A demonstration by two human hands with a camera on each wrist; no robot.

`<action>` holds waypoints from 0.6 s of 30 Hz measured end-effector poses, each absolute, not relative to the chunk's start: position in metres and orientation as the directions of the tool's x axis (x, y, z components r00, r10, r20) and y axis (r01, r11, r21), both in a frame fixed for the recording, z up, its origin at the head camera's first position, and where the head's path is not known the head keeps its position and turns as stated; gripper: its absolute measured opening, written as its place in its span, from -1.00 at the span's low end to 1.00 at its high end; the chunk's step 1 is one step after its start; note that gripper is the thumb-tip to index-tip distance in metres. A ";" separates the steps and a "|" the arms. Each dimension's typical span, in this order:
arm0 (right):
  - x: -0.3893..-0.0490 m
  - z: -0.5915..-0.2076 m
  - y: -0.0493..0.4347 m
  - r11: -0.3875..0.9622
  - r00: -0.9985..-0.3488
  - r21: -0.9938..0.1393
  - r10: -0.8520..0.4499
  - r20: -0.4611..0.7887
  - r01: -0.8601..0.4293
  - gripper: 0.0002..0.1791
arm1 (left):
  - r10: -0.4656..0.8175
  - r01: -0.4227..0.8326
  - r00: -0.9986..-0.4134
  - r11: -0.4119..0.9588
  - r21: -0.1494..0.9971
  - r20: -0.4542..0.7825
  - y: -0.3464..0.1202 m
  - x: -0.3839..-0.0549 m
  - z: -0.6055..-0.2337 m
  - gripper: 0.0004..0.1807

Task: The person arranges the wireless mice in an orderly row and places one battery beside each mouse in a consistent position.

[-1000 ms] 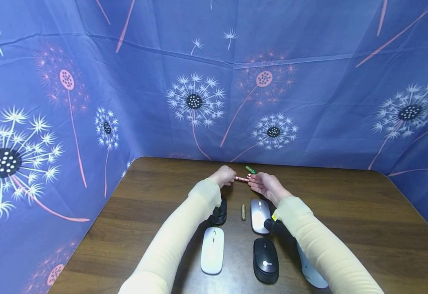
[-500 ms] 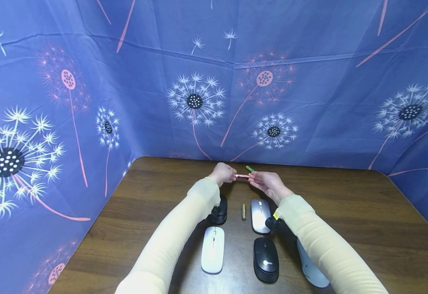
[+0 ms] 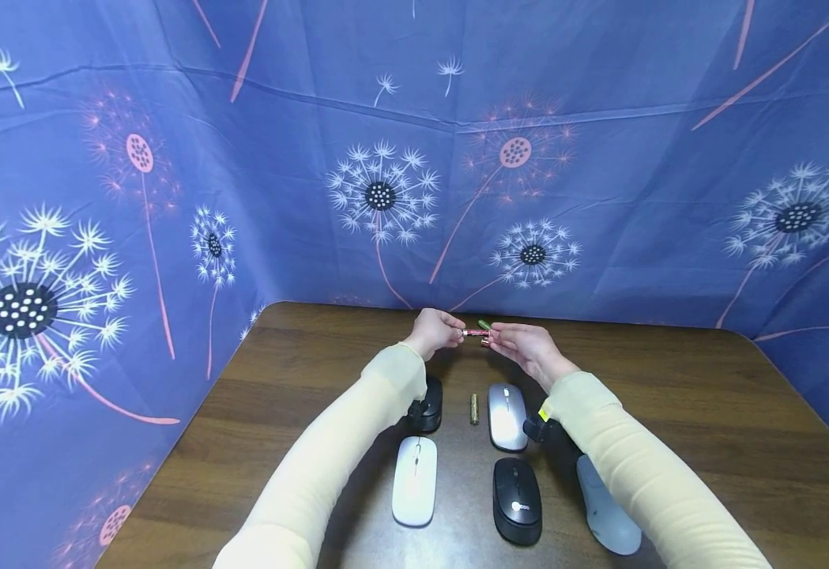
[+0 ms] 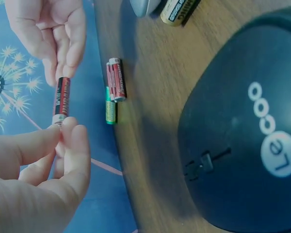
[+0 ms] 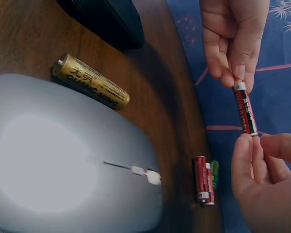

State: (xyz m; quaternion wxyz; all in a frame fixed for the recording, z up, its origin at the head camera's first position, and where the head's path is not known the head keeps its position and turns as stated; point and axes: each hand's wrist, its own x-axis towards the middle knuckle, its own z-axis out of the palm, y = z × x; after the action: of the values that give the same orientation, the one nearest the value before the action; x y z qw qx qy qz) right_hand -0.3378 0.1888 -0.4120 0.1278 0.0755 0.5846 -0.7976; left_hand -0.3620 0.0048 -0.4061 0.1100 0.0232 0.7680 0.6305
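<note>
Moved the red-and-black battery (image 3: 476, 333) a bit higher in the head view since the earlier frame, now held up past the desk (image 3: 300, 379)'s middle and pinched at one end by the fingers of the left hand (image 3: 432, 332), at the other by those of the right hand (image 3: 530, 348). Also got two more red batteries (image 5: 201, 177) lying side by side on the wood, right beside a green battery (image 4: 110, 114). Closer in, can see a gold battery (image 3: 474, 409) between a black mouse (image 3: 434, 399) and a silver mouse (image 3: 507, 417).
</note>
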 end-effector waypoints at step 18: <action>-0.326 -0.389 0.206 -0.170 -0.962 -0.948 -0.103 -0.253 0.268 -0.55 | 0.245 0.157 -0.966 0.326 0.932 0.077 0.011 -0.338 -0.386 -0.90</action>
State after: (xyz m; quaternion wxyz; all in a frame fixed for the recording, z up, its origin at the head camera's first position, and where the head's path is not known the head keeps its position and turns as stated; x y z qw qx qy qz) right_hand -0.3260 0.2055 -0.3890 0.1217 0.0652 0.6325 -0.7621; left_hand -0.3383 0.0112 -0.3856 0.0390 0.1236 0.8133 0.5672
